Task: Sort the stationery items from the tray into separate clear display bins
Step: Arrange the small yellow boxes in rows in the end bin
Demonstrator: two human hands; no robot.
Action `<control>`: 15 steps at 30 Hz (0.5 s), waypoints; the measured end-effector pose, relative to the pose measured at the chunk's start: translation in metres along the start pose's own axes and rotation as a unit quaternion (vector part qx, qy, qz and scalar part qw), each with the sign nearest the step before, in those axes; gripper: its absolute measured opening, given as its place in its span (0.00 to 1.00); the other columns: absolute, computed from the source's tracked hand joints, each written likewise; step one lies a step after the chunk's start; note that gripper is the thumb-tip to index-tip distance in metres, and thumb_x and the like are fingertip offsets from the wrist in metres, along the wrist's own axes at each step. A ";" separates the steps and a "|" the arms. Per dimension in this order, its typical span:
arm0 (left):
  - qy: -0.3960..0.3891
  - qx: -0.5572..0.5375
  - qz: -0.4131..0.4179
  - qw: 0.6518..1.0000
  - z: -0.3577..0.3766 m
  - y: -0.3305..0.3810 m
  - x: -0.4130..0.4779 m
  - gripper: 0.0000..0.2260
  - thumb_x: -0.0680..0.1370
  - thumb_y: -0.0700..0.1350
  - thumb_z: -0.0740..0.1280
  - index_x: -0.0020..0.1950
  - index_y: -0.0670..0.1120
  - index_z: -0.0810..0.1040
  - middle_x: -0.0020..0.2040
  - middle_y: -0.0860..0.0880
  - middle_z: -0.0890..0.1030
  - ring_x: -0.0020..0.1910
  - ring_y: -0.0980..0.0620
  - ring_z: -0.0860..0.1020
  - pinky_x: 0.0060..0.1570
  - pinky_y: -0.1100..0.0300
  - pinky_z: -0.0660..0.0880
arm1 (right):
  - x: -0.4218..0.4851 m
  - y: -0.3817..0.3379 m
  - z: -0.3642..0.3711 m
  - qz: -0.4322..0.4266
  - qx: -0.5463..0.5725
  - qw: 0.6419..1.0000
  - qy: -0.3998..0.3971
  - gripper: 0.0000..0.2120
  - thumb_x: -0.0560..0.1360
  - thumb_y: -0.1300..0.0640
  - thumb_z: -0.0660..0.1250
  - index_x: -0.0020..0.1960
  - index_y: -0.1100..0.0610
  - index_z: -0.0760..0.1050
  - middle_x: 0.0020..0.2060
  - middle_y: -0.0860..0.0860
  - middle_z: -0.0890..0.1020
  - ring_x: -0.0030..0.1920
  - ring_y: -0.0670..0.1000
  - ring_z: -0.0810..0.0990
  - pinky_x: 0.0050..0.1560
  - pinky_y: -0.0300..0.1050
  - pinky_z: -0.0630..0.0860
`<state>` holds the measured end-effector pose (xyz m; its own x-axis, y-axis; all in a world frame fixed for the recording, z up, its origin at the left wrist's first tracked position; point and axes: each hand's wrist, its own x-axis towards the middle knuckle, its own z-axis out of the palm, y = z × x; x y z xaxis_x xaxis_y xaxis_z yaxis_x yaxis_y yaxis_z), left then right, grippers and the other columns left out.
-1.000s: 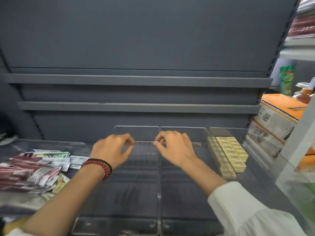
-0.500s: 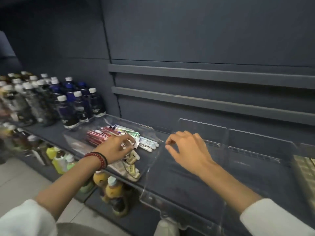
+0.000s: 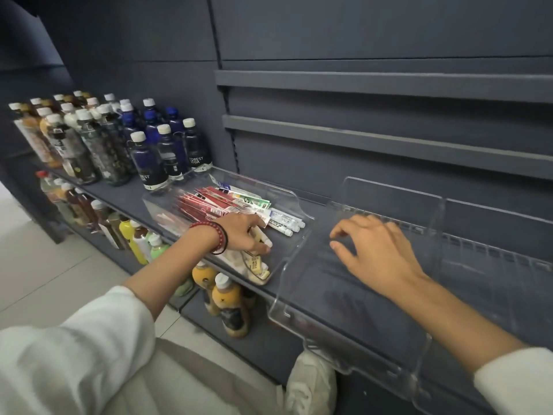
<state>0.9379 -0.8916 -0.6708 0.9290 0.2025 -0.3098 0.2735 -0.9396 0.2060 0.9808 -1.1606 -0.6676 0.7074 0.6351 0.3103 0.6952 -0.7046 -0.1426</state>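
Observation:
A clear tray (image 3: 288, 193) on the dark shelf holds red packs (image 3: 206, 205), a green pack (image 3: 254, 202), white markers (image 3: 284, 224) and small cream tubes (image 3: 258, 266). My left hand (image 3: 242, 235), with a red bead bracelet at the wrist, reaches into the tray's near right corner. Its index finger and thumb pinch a cream tube with a white cap (image 3: 267, 243). My right hand (image 3: 377, 250) hovers with relaxed fingers over an empty clear display bin (image 3: 389, 193) to the tray's right, holding nothing. Another clear bin (image 3: 493, 241) adjoins it on the right.
Rows of capped drink bottles (image 3: 104, 145) stand on the shelf left of the tray. More bottles (image 3: 227, 307) fill the shelf below. Two grey rails (image 3: 389, 85) cross the back panel above the bins. Pale floor tiles lie at lower left.
The view has swung left to the tray. My left hand left the bins' rear wall, went into the tray and closed on a cream tube. My right hand stays over the bin.

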 end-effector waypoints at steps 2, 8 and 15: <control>-0.025 0.015 -0.017 0.999 -0.001 0.003 0.003 0.34 0.69 0.61 0.71 0.72 0.54 0.65 0.66 0.51 0.72 0.63 0.49 0.72 0.62 0.54 0.70 | -0.001 0.001 0.000 0.002 0.004 1.000 -0.007 0.10 0.79 0.45 0.60 0.57 0.45 0.74 0.54 0.42 0.78 0.58 0.48 0.74 0.59 0.45 0.65; -0.024 -0.012 0.000 1.000 0.000 -0.001 0.012 0.26 0.66 0.59 0.76 0.60 0.57 0.72 0.54 0.54 0.76 0.49 0.54 0.76 0.47 0.60 0.72 | -0.006 0.003 -0.001 0.004 0.045 0.998 -0.051 0.09 0.78 0.44 0.60 0.55 0.44 0.74 0.48 0.39 0.79 0.54 0.44 0.76 0.53 0.43 0.70; -0.047 -0.039 0.051 0.997 0.002 -0.002 0.008 0.11 0.72 0.57 0.71 0.53 0.57 0.76 0.48 0.54 0.82 0.41 0.60 0.79 0.50 0.61 0.74 | -0.008 0.002 -0.004 -0.009 0.062 0.997 -0.054 0.08 0.78 0.44 0.60 0.54 0.44 0.75 0.46 0.40 0.79 0.48 0.44 0.77 0.46 0.40 0.67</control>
<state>0.9442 -0.8885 -0.6751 0.9269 0.0761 -0.3676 0.1996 -0.9293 0.3107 0.9759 -1.1678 -0.6665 0.6990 0.6828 0.2126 0.7142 -0.6521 -0.2541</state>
